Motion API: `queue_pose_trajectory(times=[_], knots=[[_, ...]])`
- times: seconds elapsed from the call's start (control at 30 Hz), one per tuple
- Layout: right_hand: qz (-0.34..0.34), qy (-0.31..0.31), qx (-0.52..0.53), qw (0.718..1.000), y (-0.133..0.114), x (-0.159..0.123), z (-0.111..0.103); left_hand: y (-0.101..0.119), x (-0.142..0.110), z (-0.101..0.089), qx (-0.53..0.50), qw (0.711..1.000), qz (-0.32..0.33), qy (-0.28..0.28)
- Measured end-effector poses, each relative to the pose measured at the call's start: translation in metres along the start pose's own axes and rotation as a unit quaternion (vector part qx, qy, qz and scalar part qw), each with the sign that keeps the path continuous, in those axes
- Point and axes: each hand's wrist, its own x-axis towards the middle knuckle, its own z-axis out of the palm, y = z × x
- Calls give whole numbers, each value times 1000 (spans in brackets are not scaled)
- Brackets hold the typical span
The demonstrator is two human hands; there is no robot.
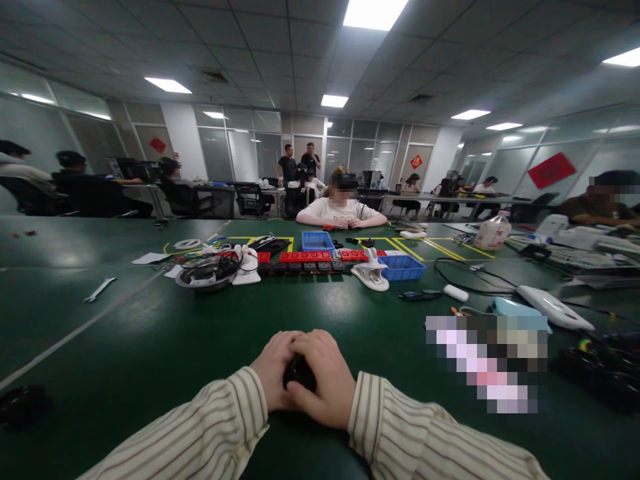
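Note:
A glossy black rounded object (301, 375) lies between my two hands, low over the green table (200, 347). My left hand (274, 367) curves around its left side, fingers pointing away from me. My right hand (327, 380) wraps over its right side, and its fingers overlap those of my left hand. Most of the object is covered, so I cannot tell its exact kind. Both sleeves are cream with dark stripes.
Across the table, red and black socket strips (305, 257) stand between blue bins (403, 267) and white clip stands (371, 270). A coiled black cable (207, 270) lies left of them. A wrench (100, 289) is at far left. Opposite sits a person (343, 207) with hands together.

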Motion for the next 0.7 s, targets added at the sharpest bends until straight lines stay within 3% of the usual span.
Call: queue_pose_trajectory(times=[0.17,0.37,0.47,0.57,0.7], knots=[[103,25,-45,993,7,-1,6,9,-2,-2,27,999,-30,35],[133,-34,-90,986,6,1,6,13,1,-6,21,998,-45,28],[96,-42,-64,992,4,2,4,9,5,-10,-27,999,-29,-3],[14,-46,-12,999,4,2,3,3,8,-11,-72,997,6,-25],[-59,-51,25,997,1,1,0,-5,6,-6,-64,997,27,-33]])
